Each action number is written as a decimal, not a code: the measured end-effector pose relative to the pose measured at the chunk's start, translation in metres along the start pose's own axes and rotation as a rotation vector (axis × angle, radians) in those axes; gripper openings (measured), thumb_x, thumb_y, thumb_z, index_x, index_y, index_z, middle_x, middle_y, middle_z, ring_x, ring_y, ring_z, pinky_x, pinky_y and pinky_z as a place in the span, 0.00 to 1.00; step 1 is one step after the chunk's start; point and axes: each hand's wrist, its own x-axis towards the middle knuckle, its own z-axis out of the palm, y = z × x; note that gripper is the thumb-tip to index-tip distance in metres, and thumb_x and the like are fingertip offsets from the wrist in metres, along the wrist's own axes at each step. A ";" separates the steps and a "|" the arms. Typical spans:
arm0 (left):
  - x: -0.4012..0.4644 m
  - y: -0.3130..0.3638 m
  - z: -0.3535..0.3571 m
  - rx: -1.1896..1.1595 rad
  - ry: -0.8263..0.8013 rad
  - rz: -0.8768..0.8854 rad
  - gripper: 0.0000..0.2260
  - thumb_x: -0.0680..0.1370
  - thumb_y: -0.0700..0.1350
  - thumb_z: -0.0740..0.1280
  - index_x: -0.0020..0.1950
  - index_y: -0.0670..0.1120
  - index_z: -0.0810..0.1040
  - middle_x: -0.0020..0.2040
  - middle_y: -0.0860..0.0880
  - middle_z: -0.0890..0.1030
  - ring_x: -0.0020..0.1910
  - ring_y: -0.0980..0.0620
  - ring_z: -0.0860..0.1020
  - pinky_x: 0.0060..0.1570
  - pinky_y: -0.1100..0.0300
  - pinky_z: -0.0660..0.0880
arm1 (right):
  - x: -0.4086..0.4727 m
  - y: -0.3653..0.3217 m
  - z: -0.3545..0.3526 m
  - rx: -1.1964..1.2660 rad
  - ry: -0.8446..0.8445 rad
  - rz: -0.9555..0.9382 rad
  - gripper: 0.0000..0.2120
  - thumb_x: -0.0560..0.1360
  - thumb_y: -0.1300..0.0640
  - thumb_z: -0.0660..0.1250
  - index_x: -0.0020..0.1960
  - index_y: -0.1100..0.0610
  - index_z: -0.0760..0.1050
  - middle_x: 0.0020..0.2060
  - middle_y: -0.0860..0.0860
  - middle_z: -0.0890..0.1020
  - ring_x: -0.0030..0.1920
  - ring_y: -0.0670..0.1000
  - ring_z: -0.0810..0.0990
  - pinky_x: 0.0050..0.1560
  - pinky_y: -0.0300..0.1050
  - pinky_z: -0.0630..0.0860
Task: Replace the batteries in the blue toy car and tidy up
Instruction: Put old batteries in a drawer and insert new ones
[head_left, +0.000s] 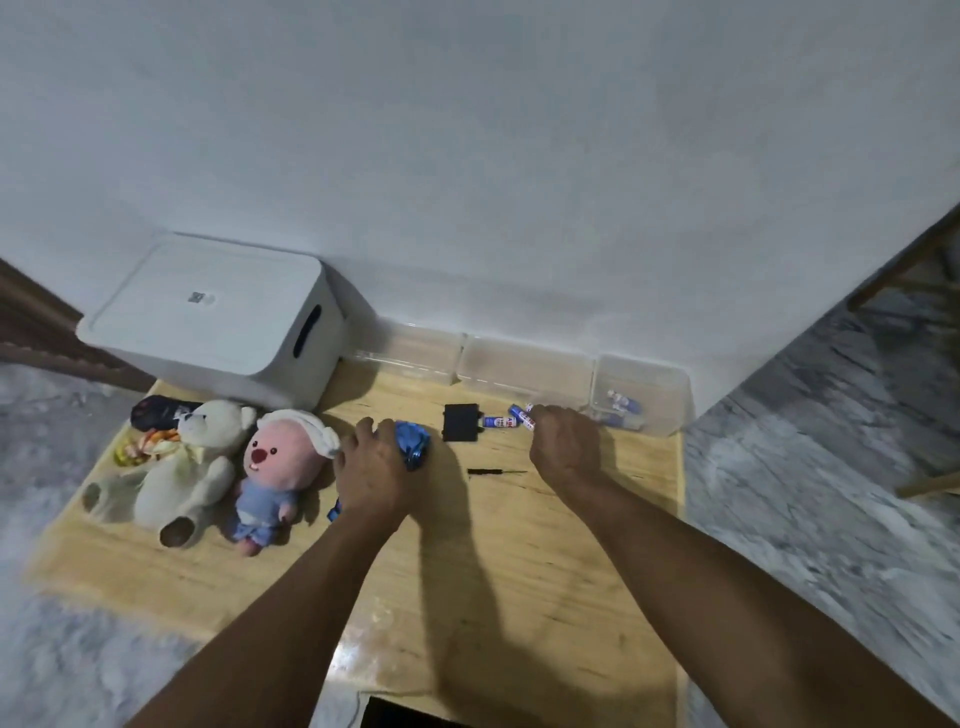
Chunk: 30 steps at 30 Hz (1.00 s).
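your left hand grips the blue toy car mid-table, fingers curled over it. your right hand pinches a battery near the back edge, beside two loose batteries and the black cover. keep the car steady, match polarity, and seat each cell before reaching for the screwdriver.

Taking the battery cover as the mark: toy car left, batteries right, screwdriver in front, clear boxes behind.
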 end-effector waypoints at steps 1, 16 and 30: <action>0.000 -0.006 0.004 -0.001 -0.017 -0.028 0.29 0.72 0.50 0.72 0.70 0.46 0.65 0.67 0.44 0.70 0.65 0.42 0.70 0.63 0.47 0.70 | 0.001 -0.001 0.000 -0.014 -0.011 0.005 0.16 0.77 0.67 0.58 0.61 0.57 0.75 0.51 0.55 0.83 0.51 0.56 0.80 0.42 0.44 0.66; -0.004 -0.012 -0.016 -0.400 0.002 -0.109 0.30 0.69 0.47 0.73 0.69 0.47 0.68 0.56 0.43 0.79 0.56 0.41 0.78 0.54 0.47 0.77 | 0.000 -0.005 -0.011 0.447 0.068 0.165 0.09 0.73 0.67 0.64 0.51 0.59 0.77 0.41 0.56 0.83 0.41 0.58 0.80 0.38 0.46 0.75; -0.010 -0.016 -0.058 -1.995 -0.674 -0.283 0.16 0.77 0.45 0.57 0.59 0.40 0.77 0.49 0.40 0.82 0.44 0.41 0.81 0.46 0.50 0.81 | 0.000 -0.063 -0.069 1.220 -0.099 0.183 0.13 0.70 0.65 0.70 0.49 0.50 0.79 0.37 0.51 0.83 0.41 0.53 0.84 0.46 0.53 0.82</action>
